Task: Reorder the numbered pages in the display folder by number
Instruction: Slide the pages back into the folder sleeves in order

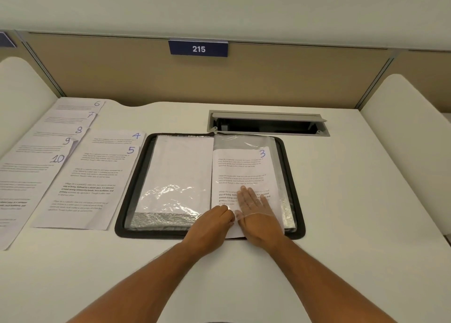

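Centrally, an open black display folder (pixel 210 234) lies flat on a white table (pixel 341 200). Page 3 (pixel 244 171) sits partway into the folder's right-hand clear sleeve (pixel 244 141), its lower edge sticking out. The right hand (pixel 256 213) lies flat under the plastic, fingers straight, blurred by glare. The left hand (pixel 214 222) pinches the sleeve's bottom edge. Pages 4 (pixel 114 138), 5 (pixel 92 186) and 6 to 10 (pixel 36 151) overlap at left, partly cut off.

My hands are over a white table (pixel 341 213). An open black folder (pixel 122 215) lies on it under them. Loose pages 4 and 5 (pixel 97 176) lie left of them, pages 6 to 10 (pixel 36 151) farther left.
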### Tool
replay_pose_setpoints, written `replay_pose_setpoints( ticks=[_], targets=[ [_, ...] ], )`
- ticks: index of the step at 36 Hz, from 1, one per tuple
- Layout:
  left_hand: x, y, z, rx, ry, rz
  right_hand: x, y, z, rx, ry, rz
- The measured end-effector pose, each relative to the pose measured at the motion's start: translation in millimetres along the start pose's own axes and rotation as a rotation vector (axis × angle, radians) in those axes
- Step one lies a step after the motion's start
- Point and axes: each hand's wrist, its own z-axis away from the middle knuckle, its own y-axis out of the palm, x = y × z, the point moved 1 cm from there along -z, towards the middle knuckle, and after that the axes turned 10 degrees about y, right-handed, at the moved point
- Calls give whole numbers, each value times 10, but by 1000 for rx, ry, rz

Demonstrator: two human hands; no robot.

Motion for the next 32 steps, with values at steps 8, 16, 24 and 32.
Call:
replay_pose_setpoints(
  ticks=[8, 16, 24, 32],
  targets=[
    [-6, -20, 11, -9, -7, 14, -56, -23, 268, -166, -82, -14],
    [-21, -6, 32, -12, -15, 32, -152, 183, 622, -283, -229, -11],
    [-18, -29, 24, 17, 6, 37, -82, 108, 402, -118, -143, -48],
    [-10, -18, 27, 36, -19, 32, -71, 45, 167, -58, -99, -28]
  ],
)
